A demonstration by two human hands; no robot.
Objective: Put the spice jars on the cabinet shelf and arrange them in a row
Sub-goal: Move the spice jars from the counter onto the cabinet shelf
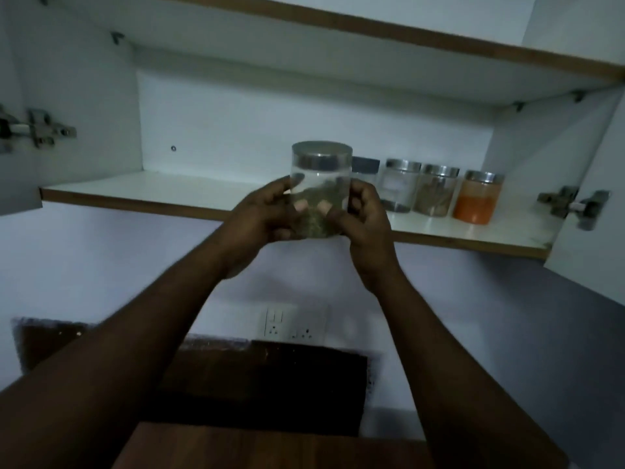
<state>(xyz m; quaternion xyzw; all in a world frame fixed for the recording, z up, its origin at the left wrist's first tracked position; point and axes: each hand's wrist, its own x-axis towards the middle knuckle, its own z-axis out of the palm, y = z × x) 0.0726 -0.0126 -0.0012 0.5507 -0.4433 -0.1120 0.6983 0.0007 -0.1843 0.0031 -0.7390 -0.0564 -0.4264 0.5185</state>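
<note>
A clear spice jar (pixel 320 177) with a metal lid and greenish herbs inside is held up in front of the cabinet shelf (pixel 142 192). My left hand (pixel 263 218) grips its left side and my right hand (pixel 367 221) grips its right side. On the right part of the shelf several jars stand in a row: a dark-lidded jar (pixel 365 167) partly hidden behind the held one, a pale jar (pixel 399 186), a brown-spice jar (pixel 436 191) and an orange-spice jar (pixel 478 198).
The cabinet is open, with hinges at the left (pixel 37 130) and right (pixel 571 204). An upper shelf (pixel 406 32) hangs above. Below are a wall socket (pixel 292 323) and a dark wooden surface (pixel 257 394). The left half of the shelf is bare.
</note>
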